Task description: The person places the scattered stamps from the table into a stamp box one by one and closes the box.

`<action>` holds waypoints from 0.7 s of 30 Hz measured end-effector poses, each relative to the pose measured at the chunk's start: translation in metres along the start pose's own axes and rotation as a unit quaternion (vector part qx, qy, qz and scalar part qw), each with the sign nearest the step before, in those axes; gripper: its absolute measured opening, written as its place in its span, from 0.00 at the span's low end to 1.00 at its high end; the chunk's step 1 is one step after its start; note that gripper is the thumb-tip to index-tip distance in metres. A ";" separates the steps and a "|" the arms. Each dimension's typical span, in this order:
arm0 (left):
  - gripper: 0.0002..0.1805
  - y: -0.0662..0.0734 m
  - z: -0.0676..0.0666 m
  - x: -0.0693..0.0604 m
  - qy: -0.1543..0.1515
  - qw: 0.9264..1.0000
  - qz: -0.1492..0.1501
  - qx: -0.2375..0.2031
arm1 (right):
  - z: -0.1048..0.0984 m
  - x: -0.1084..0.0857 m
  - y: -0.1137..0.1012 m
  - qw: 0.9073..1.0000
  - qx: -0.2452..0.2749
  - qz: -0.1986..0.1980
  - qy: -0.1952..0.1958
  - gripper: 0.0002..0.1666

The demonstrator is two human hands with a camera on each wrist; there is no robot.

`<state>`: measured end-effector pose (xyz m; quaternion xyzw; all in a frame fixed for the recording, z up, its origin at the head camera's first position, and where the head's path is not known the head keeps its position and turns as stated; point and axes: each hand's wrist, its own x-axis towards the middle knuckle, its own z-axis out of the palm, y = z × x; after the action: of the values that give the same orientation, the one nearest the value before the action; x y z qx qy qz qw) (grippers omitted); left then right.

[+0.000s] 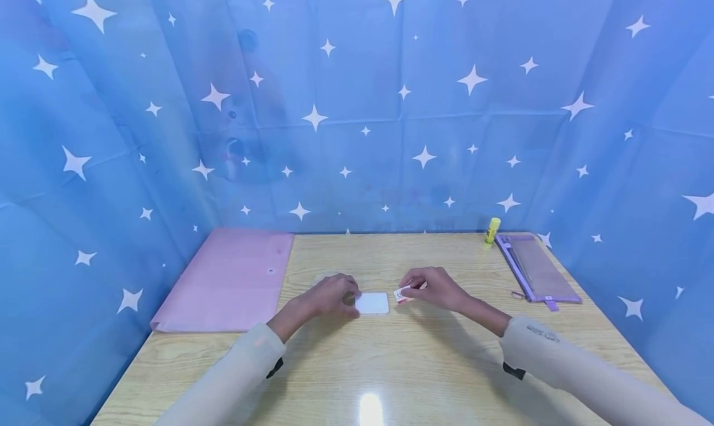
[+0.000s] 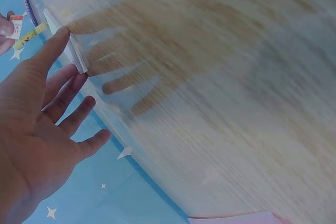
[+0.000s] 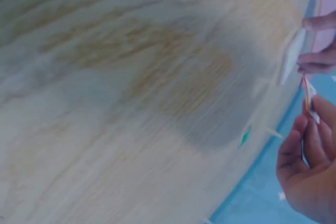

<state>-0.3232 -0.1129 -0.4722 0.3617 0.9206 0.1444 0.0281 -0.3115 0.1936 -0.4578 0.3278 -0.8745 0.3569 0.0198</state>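
Observation:
A small white rectangular pad (image 1: 372, 303) lies on the wooden table in front of me. My left hand (image 1: 333, 294) holds it at its left end, thumb and fingertips on opposite edges. Edge-on in the left wrist view, the pad (image 2: 73, 51) looks thin and layered. Just right of it, my right hand (image 1: 434, 288) pinches a small white piece with red and orange (image 1: 401, 294) between thumb and fingers. Dark lettering shows on that piece (image 2: 17, 24) in the left wrist view. It looks thin in the right wrist view, close to the pad (image 3: 294, 56).
A pink folder (image 1: 229, 283) lies at the table's left. At the back right stands a yellow glue stick (image 1: 492, 230), beside a purple see-through zip pouch (image 1: 543, 268). Blue starred curtains (image 1: 357, 165) border the back and sides of the wooden table (image 1: 424, 364).

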 end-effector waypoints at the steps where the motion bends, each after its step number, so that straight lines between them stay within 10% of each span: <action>1: 0.24 0.000 0.000 0.000 -0.001 1.000 -0.001 -0.002 | 0.001 0.002 -0.001 1.000 0.001 0.000 0.000 0.06; 21: 0.26 -0.004 0.001 0.007 -0.007 1.000 0.001 -0.007 | 0.029 0.034 -0.010 1.000 0.017 0.007 0.010 0.06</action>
<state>-0.3309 -0.1109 -0.4743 0.3632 0.9191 0.1481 0.0370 -0.3266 0.1507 -0.4643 0.3183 -0.8705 0.3749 0.0204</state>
